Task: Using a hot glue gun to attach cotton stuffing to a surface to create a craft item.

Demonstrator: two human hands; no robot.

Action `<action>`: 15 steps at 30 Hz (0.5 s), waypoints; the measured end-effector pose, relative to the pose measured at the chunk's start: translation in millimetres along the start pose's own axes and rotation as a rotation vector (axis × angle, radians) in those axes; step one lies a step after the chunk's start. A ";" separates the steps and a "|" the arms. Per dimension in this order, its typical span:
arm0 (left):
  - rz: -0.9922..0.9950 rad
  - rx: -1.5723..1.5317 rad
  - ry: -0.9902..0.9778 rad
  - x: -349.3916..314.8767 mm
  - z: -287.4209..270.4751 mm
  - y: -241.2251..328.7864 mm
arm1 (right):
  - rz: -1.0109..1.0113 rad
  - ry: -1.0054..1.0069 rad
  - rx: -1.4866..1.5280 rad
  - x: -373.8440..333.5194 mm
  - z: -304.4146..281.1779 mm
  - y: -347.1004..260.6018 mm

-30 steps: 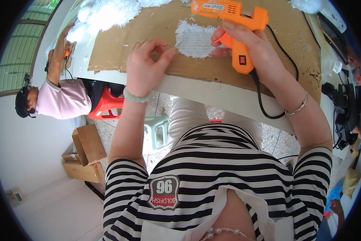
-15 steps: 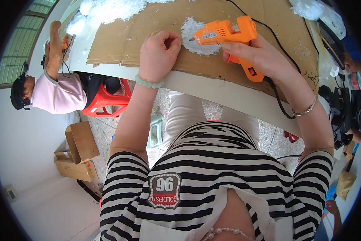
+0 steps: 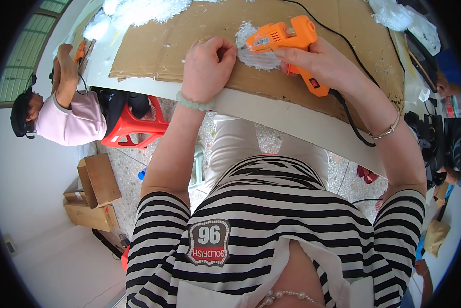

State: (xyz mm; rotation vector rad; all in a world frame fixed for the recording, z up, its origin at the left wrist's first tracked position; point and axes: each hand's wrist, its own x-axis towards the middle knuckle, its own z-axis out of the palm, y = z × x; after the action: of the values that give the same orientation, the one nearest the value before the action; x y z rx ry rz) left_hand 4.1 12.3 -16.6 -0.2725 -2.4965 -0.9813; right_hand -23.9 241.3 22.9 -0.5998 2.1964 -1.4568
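Observation:
My right hand (image 3: 320, 61) grips an orange hot glue gun (image 3: 284, 37), its nozzle pointing left toward my other hand. A black cord runs from the bottom of its handle. Behind and below the gun lies a round white fringed piece (image 3: 261, 60), flat on brown cardboard (image 3: 158, 56) and partly covered by the gun. My left hand (image 3: 208, 69) rests at the cardboard's near edge, left of the fringed piece. Its fingers are curled closed, thumb against forefinger; whatever they may pinch is hidden.
Fluffy white fringed material (image 3: 146, 11) is heaped at the far left, with another white bundle (image 3: 391, 14) at the far right. A black cord (image 3: 343, 38) crosses the cardboard. At left, another person sits on a red stool (image 3: 138, 123). Open cardboard boxes (image 3: 99, 179) stand on the floor.
The glue gun and my right hand have shifted slightly left. My left hand has edged right and up a little, still closed. The seated person's arms have moved.

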 end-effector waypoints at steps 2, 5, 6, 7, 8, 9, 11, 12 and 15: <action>0.017 -0.010 -0.004 -0.4 -0.1 -0.5 | -0.009 -0.003 0.001 1.0 0.5 1.6; 0.010 -0.012 -0.004 -1.7 -0.8 0.0 | 0.017 -0.027 -0.012 -1.9 -0.1 -6.7; 0.009 -0.014 -0.001 -2.0 -1.1 0.0 | 0.053 -0.047 -0.025 -2.9 -0.3 -9.8; 0.011 -0.008 -0.004 -1.7 -1.4 0.7 | 0.053 -0.047 -0.028 -3.1 -0.4 -8.7; 0.013 -0.002 -0.007 -1.5 -1.6 1.2 | 0.035 -0.048 -0.029 -3.2 -0.4 -5.9; 0.013 -0.004 -0.005 -1.1 -1.8 1.3 | 0.017 -0.050 -0.030 -3.5 -0.9 -4.4; 0.051 0.054 -0.025 -1.6 -3.1 -0.4 | 0.046 -0.059 -0.066 -4.9 -2.2 -7.5; 0.049 0.054 -0.024 -2.0 -3.2 -1.2 | 0.074 -0.066 -0.100 -5.8 -3.0 -10.0; 0.051 0.045 -0.018 -2.2 -1.9 -3.7 | 0.071 -0.067 -0.107 -11.6 -2.1 -20.4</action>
State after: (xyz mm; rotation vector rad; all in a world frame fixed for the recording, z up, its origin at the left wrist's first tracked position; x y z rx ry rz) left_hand 5.4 8.3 -18.6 -0.3303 -2.5118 -0.9056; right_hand -13.3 242.3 43.9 -0.5914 2.2304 -1.2719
